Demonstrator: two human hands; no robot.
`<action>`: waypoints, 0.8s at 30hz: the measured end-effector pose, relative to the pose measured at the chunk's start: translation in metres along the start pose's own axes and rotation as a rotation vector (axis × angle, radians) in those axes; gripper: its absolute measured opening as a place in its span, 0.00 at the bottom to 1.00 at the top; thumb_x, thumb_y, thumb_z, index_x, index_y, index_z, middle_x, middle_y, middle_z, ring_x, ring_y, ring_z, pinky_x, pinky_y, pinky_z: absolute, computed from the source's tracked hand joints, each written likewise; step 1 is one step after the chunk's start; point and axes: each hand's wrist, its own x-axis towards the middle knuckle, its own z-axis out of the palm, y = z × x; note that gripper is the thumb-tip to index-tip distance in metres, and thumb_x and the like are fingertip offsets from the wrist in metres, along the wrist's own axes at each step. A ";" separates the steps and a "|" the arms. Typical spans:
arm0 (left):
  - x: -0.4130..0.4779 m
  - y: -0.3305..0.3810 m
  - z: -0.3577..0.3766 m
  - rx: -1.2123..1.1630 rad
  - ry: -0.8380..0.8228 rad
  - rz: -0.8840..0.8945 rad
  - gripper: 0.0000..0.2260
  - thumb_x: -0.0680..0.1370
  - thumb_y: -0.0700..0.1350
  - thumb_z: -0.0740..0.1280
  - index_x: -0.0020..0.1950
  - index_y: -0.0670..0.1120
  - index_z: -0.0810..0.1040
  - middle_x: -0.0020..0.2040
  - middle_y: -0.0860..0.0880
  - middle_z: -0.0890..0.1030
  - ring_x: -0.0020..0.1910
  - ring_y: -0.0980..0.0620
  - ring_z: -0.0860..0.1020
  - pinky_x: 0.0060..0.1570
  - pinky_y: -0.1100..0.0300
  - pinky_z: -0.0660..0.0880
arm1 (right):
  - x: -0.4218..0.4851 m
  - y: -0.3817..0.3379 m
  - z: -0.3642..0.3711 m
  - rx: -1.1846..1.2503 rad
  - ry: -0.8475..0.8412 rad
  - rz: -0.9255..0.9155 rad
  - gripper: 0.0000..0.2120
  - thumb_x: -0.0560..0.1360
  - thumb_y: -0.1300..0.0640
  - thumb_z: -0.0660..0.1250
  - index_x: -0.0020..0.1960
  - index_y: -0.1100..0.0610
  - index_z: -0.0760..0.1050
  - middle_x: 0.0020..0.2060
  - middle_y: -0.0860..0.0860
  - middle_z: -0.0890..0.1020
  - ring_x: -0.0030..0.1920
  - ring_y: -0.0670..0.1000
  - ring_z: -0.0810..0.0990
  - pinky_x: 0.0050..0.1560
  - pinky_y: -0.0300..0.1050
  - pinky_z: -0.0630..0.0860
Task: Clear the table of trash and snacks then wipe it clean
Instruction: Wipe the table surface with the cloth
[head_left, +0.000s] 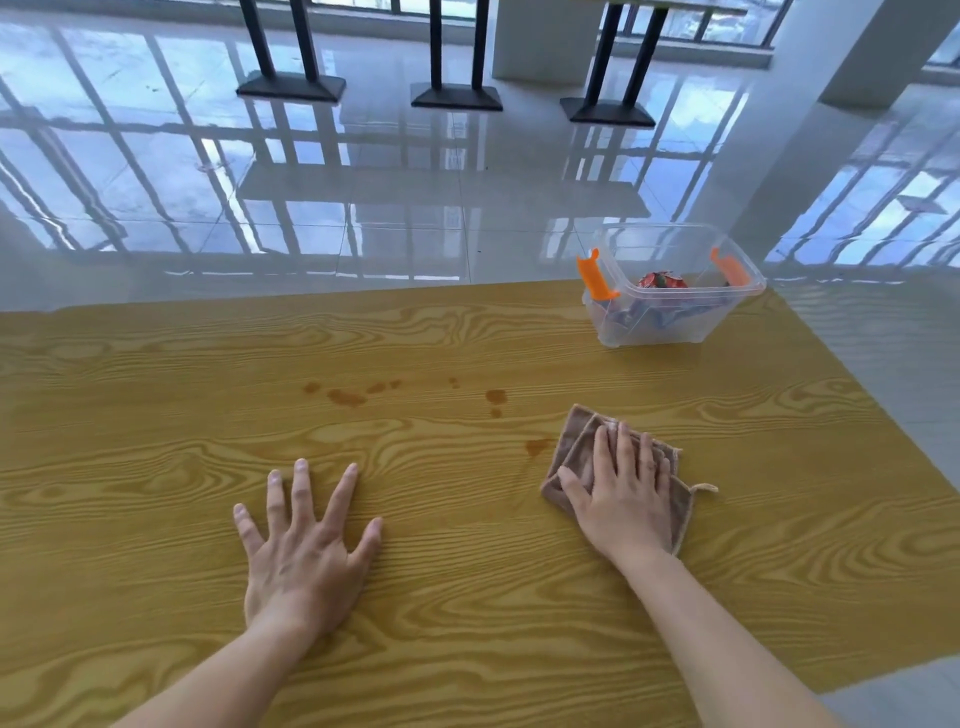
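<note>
The yellow wood-grain table (156, 415) fills the lower view. My right hand (623, 493) presses flat on a folded brown cloth (576, 447) right of centre. My left hand (306, 545) lies flat on the bare tabletop with its fingers spread, holding nothing. Brown stains (348, 397) dot the wood beyond both hands, with one stain (537, 445) right at the cloth's left edge. A clear plastic box (727, 312) with orange clips stands at the far right corner and holds a red snack pack (662, 280) and blue wrappers.
The table's far edge runs across the middle of the view and its right edge slants down to the lower right. Beyond lie a glossy tiled floor (415, 182), black table pedestals (457, 96) and a white pillar (810, 104).
</note>
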 end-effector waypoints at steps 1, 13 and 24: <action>0.000 0.000 -0.001 0.003 -0.001 -0.001 0.33 0.72 0.75 0.36 0.76 0.67 0.39 0.81 0.45 0.44 0.78 0.43 0.38 0.73 0.34 0.38 | -0.021 -0.004 0.010 -0.046 0.023 -0.114 0.41 0.77 0.28 0.36 0.81 0.51 0.36 0.80 0.51 0.34 0.79 0.55 0.31 0.78 0.59 0.37; 0.000 0.001 0.000 0.011 0.004 -0.007 0.33 0.72 0.75 0.36 0.76 0.67 0.38 0.81 0.45 0.43 0.78 0.43 0.38 0.73 0.34 0.38 | 0.024 -0.021 -0.017 0.029 -0.018 0.108 0.41 0.78 0.29 0.38 0.81 0.54 0.35 0.80 0.56 0.35 0.79 0.60 0.32 0.77 0.63 0.37; 0.000 0.002 -0.001 0.013 0.001 -0.008 0.33 0.72 0.75 0.35 0.76 0.67 0.37 0.81 0.45 0.43 0.78 0.42 0.38 0.73 0.34 0.37 | -0.015 0.006 0.002 -0.071 0.045 -0.078 0.45 0.73 0.25 0.33 0.81 0.52 0.37 0.80 0.53 0.34 0.79 0.55 0.32 0.78 0.59 0.38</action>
